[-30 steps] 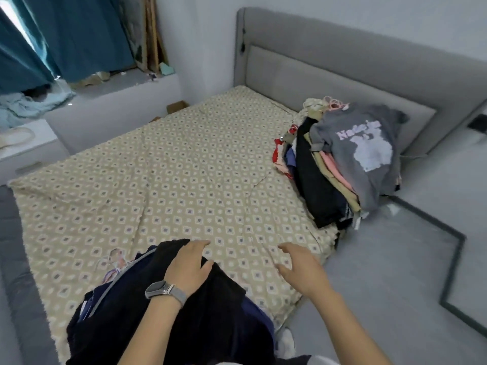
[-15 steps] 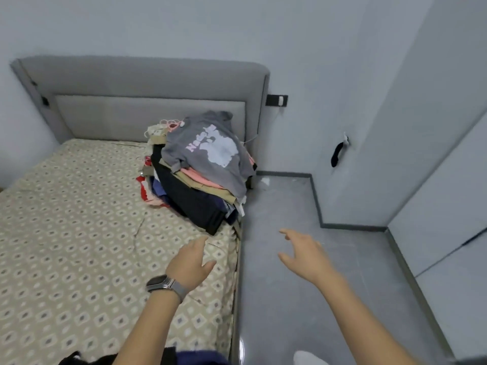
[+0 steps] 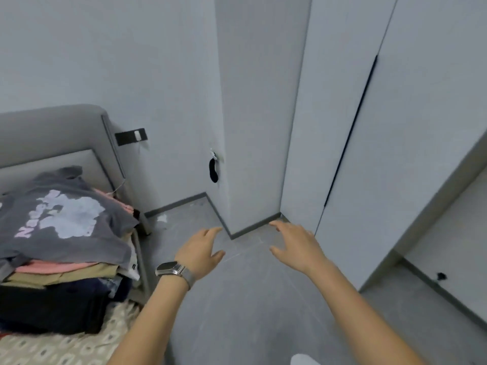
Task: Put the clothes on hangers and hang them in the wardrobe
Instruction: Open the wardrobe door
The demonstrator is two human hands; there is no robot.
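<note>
Left hand: my left hand [image 3: 201, 248] is over the grey floor [image 3: 245, 299], fingers relaxed and spread, holding nothing; a watch [image 3: 172, 270] is on the wrist.
Right hand: my right hand [image 3: 295, 246] is also empty, fingers loose.
Clothes: the pile of clothes [image 3: 63, 248] lies on the bed [image 3: 66, 346], at my left, grey printed shirt on top.
Wardrobe: the wardrobe doors [image 3: 390, 143] are at my right, closed.
</note>
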